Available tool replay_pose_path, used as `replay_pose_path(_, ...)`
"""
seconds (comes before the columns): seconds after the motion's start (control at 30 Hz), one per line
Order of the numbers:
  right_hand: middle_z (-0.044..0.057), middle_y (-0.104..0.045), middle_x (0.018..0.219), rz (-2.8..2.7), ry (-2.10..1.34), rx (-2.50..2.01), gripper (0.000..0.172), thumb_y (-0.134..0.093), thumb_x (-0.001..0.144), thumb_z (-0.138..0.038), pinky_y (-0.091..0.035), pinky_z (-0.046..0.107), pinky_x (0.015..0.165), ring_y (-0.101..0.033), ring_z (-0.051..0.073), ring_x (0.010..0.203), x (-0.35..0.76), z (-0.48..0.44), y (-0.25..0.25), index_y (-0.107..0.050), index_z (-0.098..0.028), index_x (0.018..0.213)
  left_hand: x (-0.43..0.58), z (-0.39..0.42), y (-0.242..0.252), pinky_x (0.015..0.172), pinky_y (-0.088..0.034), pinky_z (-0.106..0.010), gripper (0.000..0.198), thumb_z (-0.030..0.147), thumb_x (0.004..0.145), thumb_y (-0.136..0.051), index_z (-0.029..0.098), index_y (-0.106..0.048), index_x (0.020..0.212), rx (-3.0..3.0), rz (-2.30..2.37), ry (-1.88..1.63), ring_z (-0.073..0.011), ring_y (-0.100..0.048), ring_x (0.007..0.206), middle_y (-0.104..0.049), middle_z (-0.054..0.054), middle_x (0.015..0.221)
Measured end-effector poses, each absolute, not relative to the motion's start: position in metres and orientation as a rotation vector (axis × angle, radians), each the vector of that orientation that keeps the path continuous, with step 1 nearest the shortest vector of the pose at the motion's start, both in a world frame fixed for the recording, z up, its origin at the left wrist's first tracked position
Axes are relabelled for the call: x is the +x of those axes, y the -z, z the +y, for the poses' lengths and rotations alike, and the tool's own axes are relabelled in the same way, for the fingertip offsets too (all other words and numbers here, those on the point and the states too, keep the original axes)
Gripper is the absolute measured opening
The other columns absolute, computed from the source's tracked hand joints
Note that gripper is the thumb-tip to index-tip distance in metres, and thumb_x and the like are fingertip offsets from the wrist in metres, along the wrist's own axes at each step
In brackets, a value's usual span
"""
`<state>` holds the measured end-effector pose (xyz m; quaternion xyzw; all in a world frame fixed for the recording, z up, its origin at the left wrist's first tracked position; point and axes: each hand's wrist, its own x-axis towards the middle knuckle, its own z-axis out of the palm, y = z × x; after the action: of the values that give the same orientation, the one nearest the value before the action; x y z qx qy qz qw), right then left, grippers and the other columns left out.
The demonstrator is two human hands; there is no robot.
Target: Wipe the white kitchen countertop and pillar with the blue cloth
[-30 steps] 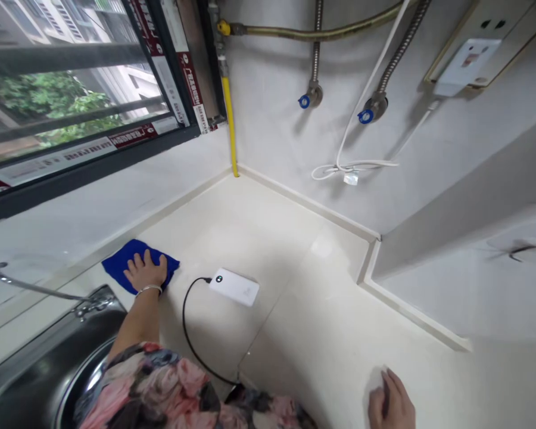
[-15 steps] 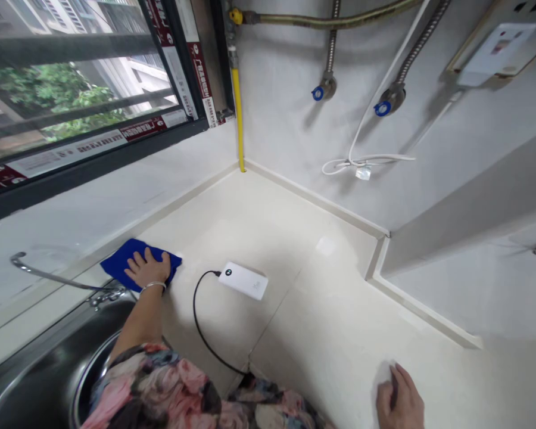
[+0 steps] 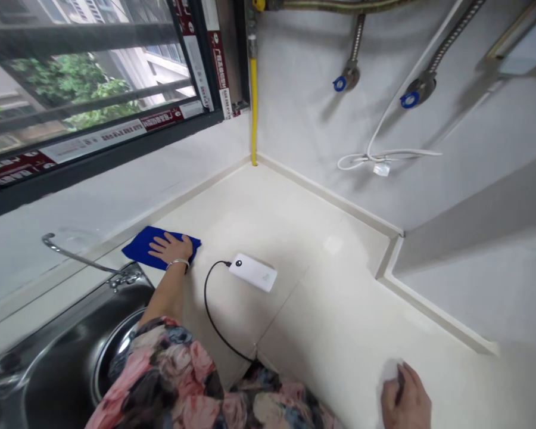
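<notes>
**Speaker one:** Blue cloth (image 3: pixel 138 247) under your left hand (image 3: pixel 172 249)?

**Me:** Yes. My fingers (image 3: pixel 163 243) lie spread flat on it, gripping nothing, on the worktop (image 3: pixel 321 310) just beside the steel sink (image 3: pixel 49 333), left of frame.

**Speaker one:** And your right hand (image 3: pixel 404 399)?

**Me:** Lower right, fingers curled on the worktop by a whitish patch (image 3: pixel 390 370). I can't tell whether they hold anything.

**Speaker one:** How far along are you?

**Me:** Hard to judge. My left hand is pressing the cloth down by the sink, while the white power bank (image 3: pixel 253 273) and its black cable (image 3: pixel 209 310) lie between my hands, touched by neither.
</notes>
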<state>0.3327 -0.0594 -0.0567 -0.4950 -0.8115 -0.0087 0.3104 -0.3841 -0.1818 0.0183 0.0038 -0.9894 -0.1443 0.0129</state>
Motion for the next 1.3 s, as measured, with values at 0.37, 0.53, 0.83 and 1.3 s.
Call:
replay_pose_path(0.37, 0.023, -0.063, 0.137, -2.033, -0.017, -1.408, 0.046, -0.046, 0.103, -0.038, -0.051, 0.055, 0.106, -0.061, 0.035, 0.125, 0.320, -0.070, 0.053, -0.060, -0.010, 0.136, -0.384, -0.057, -0.026, 0.123, -0.003, -0.074, 0.083, 0.045, 0.099, -0.041, -0.005, -0.022, 0.162, -0.208, -3.273, 0.446, -0.0512, 0.003, 0.159, -0.003, -0.032, 0.172)
replay_pose_path(0.53, 0.022, -0.065, 0.134, -2.017, -0.021, -1.406, 0.047, -0.045, 0.102, -0.043, -0.052, 0.055, 0.102, -0.065, 0.036, 0.117, 0.324, -0.066, 0.058, -0.064, -0.012, 0.131, -0.354, -0.001, -0.026, 0.123, -0.004, -0.075, 0.082, 0.045, 0.097, -0.039, -0.001, -0.025, 0.163, -0.473, -3.217, 0.473, -0.0489, 0.000, 0.160, -0.009, -0.029, 0.173)
replay_pose_path(0.83, 0.023, -0.063, 0.137, -2.047, -0.030, -1.465, 0.046, -0.045, 0.103, -0.038, -0.050, 0.055, 0.106, -0.060, 0.034, 0.126, 0.317, -0.070, 0.047, -0.060, -0.010, 0.136, -0.295, 0.086, -0.016, 0.127, 0.006, -0.066, 0.083, 0.047, 0.099, -0.033, 0.000, -0.019, 0.166, -1.018, -3.188, 0.398, -0.0448, 0.006, 0.161, -0.002, -0.025, 0.175)
replay_pose_path(1.3, 0.018, -0.060, 0.140, -2.006, -0.072, -1.469, 0.042, -0.047, 0.100, -0.024, -0.052, 0.058, 0.108, -0.057, 0.030, 0.129, 0.310, -0.069, 0.043, -0.055, -0.016, 0.141, -0.116, 0.128, 0.002, 0.129, 0.003, -0.063, 0.077, 0.045, 0.100, -0.036, 0.004, -0.028, 0.165, -1.827, -2.675, 0.500, -0.0420, -0.002, 0.162, -0.012, -0.022, 0.175)
